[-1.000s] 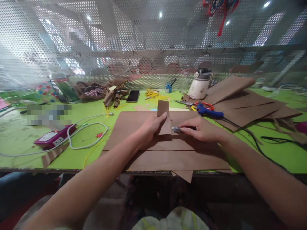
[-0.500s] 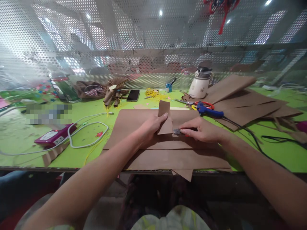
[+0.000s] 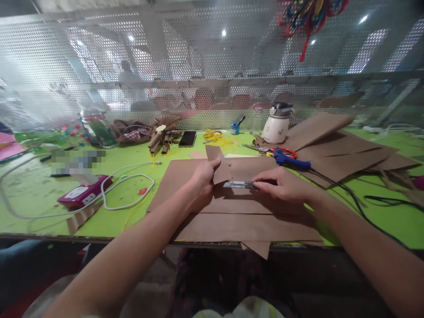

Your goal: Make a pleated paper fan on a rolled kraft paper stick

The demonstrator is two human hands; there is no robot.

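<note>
My left hand (image 3: 202, 177) is closed on a folded piece of brown kraft paper (image 3: 221, 165), its thumb on top. The piece stands tilted above a large brown paper sheet (image 3: 179, 185) at the table's front. In my right hand (image 3: 281, 183), a thin flat silver-grey strip (image 3: 238, 184) is pinched between thumb and fingers. Some red shows at the grip; whether it is a cutter or a small ruler I cannot tell. The strip points left, its far end close by the folded piece's lower edge.
Behind my right hand lie a blue glue gun (image 3: 291, 160), scissors (image 3: 256, 148) and stacked brown paper (image 3: 344, 154). A thermos (image 3: 276, 126), a phone (image 3: 187, 138) and rolled paper tubes (image 3: 159, 143) stand further back. At left are a purple power strip (image 3: 84, 193) and white cable (image 3: 127, 205).
The folded paper has moved left and tilted over to the left with my left hand. More of the silver-grey strip now shows beyond my right fingers. The view has tipped slightly upward.
</note>
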